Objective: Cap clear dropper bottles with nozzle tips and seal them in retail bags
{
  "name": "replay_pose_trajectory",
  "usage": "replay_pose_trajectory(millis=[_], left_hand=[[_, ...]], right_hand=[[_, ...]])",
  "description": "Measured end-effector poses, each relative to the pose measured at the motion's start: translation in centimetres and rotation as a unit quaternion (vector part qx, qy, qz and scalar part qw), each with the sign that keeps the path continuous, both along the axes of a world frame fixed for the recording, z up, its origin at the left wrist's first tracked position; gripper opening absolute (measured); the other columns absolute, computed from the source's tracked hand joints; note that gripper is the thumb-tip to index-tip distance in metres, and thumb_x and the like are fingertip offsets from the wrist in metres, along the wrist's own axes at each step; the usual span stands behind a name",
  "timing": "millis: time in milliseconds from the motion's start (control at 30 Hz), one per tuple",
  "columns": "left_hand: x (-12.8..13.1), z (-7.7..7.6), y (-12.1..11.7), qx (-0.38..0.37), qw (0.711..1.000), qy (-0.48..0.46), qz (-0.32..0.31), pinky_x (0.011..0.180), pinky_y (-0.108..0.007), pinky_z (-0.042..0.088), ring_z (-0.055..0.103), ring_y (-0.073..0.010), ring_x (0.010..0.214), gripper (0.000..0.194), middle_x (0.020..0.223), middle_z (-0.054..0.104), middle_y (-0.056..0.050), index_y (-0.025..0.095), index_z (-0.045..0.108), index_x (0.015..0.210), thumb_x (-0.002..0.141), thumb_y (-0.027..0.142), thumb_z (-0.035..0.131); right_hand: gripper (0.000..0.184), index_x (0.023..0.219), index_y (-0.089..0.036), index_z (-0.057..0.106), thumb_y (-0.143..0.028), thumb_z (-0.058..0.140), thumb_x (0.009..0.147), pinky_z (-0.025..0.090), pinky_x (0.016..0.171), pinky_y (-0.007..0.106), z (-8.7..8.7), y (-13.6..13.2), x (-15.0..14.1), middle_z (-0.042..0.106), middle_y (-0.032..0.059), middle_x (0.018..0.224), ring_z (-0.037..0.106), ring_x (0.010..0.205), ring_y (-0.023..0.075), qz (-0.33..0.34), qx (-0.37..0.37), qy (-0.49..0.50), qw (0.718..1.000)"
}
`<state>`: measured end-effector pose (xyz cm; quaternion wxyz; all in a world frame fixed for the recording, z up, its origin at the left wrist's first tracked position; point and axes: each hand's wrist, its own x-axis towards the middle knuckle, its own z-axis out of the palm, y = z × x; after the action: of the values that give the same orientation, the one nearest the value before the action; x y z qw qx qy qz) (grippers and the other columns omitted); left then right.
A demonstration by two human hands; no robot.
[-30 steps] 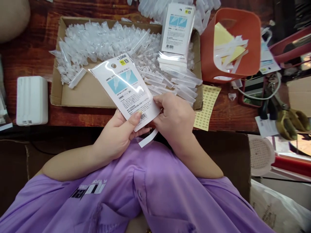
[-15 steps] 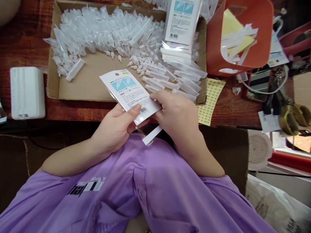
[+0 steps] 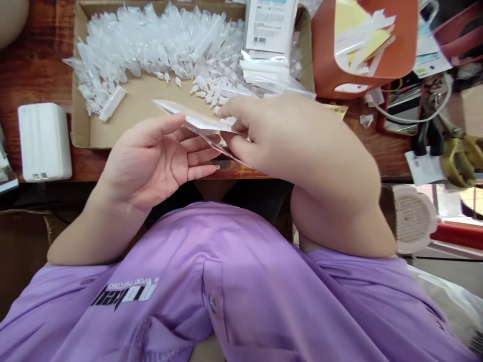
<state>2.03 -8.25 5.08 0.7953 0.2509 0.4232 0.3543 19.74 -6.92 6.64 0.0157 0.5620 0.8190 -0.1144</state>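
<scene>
A flat clear packet with a printed card (image 3: 188, 116) lies almost edge-on between both hands, above the table's near edge. My right hand (image 3: 279, 136) pinches its right end with closed fingers. My left hand (image 3: 154, 161) is palm up beneath it, the thumb and fingertips touching its underside and near edge. Just behind them a shallow cardboard tray (image 3: 124, 125) holds several small clear plastic tubes and caps (image 3: 158, 45). A stack of filled packets (image 3: 264, 55) rests on the tray's right end.
An orange bin (image 3: 392, 65) with yellow and white backing strips stands at the back right. A white block (image 3: 44, 142) sits at left on the wooden table. Pliers and cables (image 3: 445, 146) clutter the far right. A purple shirt fills the lower view.
The packet has tipped from facing me to nearly flat. My right hand moved up and over its right end. My left hand turned palm up under it. The white strip is out of sight.
</scene>
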Motion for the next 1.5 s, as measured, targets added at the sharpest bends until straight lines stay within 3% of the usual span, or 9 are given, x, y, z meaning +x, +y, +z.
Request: replay_pose_trajectory(millis=[233,433,567,667,833,967,1067,1333,1500], left_hand=[[0.2,-1.1,-1.0,0.001,1.000,-0.019,0.007,0.091,-0.045,0.055,0.069,-0.0275,0.100,0.030,0.091,0.072,-0.009,0.008,0.064,0.100,0.095,0.023,0.039],[0.3,-1.8,-2.1,-0.013,0.999,-0.040,0.019,0.102,-0.054,0.049,0.071,-0.0287,0.102,0.025,0.087,0.074,-0.009,0.011,0.066,0.097,0.093,0.021,0.043],[0.0,-2.1,-2.7,-0.022,0.998,-0.022,0.049,0.099,-0.050,0.054,0.071,-0.0291,0.105,0.028,0.095,0.076,-0.012,0.010,0.068,0.102,0.089,0.015,0.044],[-0.6,-2.8,-3.2,-0.037,0.996,0.001,0.080,0.100,-0.047,0.054,0.066,-0.0308,0.116,0.032,0.108,0.075,-0.013,0.009,0.068,0.109,0.084,0.010,0.050],[-1.1,-3.8,-4.3,-0.065,0.996,-0.003,0.066,0.107,-0.044,0.051,0.060,-0.0309,0.125,0.036,0.119,0.072,-0.014,0.009,0.067,0.119,0.084,0.005,0.058],[-0.4,-3.7,-4.8,-0.083,0.993,-0.009,0.084,0.108,-0.044,0.051,0.060,-0.0290,0.126,0.031,0.115,0.074,-0.009,0.012,0.071,0.112,0.086,0.003,0.057],[0.1,-3.8,-4.8,-0.095,0.992,-0.024,0.083,0.106,-0.045,0.052,0.061,-0.0294,0.125,0.030,0.115,0.074,-0.010,0.011,0.072,0.110,0.086,0.001,0.056],[-0.2,-5.3,-4.4,-0.073,0.990,-0.106,0.054,0.101,-0.044,0.055,0.066,-0.0303,0.118,0.023,0.118,0.073,-0.010,0.015,0.072,0.106,0.086,0.009,0.062],[-0.5,-5.9,-4.3,-0.068,0.990,-0.113,0.057,0.094,-0.037,0.059,0.070,-0.0255,0.109,0.023,0.117,0.073,-0.008,0.017,0.073,0.106,0.086,0.009,0.063]], right_hand=[[0.032,0.111,-0.020,0.068,-0.019,0.048,0.086,0.040,0.063,0.034,-0.6,-0.7,-0.7,0.074,0.0116,0.102,0.069,0.094,0.0316,0.014,0.012,-0.026,0.999],[0.030,0.111,-0.018,0.065,-0.016,0.045,0.088,0.039,0.061,0.031,-1.7,-1.5,-1.4,0.073,0.0106,0.103,0.069,0.090,0.0274,0.024,-0.004,-0.047,0.999],[0.027,0.110,-0.014,0.065,-0.019,0.049,0.089,0.046,0.067,0.033,-2.8,-2.5,-0.6,0.071,0.0128,0.102,0.067,0.088,0.0268,0.032,0.002,0.001,0.999],[0.034,0.122,-0.014,0.062,-0.029,0.051,0.093,0.052,0.075,0.036,-4.0,-3.9,0.6,0.068,0.0134,0.111,0.066,0.094,0.0256,0.073,0.009,0.104,0.992],[0.050,0.134,-0.018,0.057,-0.046,0.057,0.093,0.057,0.085,0.037,-7.0,-6.2,1.8,0.064,0.0127,0.118,0.066,0.100,0.0223,0.080,0.017,0.227,0.970],[0.068,0.143,-0.019,0.050,-0.057,0.060,0.088,0.056,0.096,0.042,-8.7,-7.1,1.7,0.059,0.0146,0.129,0.060,0.118,0.0259,0.055,0.029,0.240,0.969],[0.065,0.146,-0.021,0.046,-0.053,0.058,0.091,0.054,0.101,0.042,-9.0,-7.2,1.5,0.055,0.0145,0.137,0.056,0.125,0.0252,0.054,0.041,0.247,0.967],[0.057,0.148,-0.029,0.045,-0.048,0.055,0.094,0.054,0.100,0.045,-9.4,-7.2,0.7,0.055,0.0121,0.128,0.058,0.120,0.0262,0.034,0.145,0.240,0.959],[0.059,0.149,-0.029,0.042,-0.046,0.055,0.094,0.056,0.094,0.044,-9.9,-6.9,0.4,0.054,0.0132,0.125,0.059,0.116,0.0265,0.046,0.174,0.236,0.955]])
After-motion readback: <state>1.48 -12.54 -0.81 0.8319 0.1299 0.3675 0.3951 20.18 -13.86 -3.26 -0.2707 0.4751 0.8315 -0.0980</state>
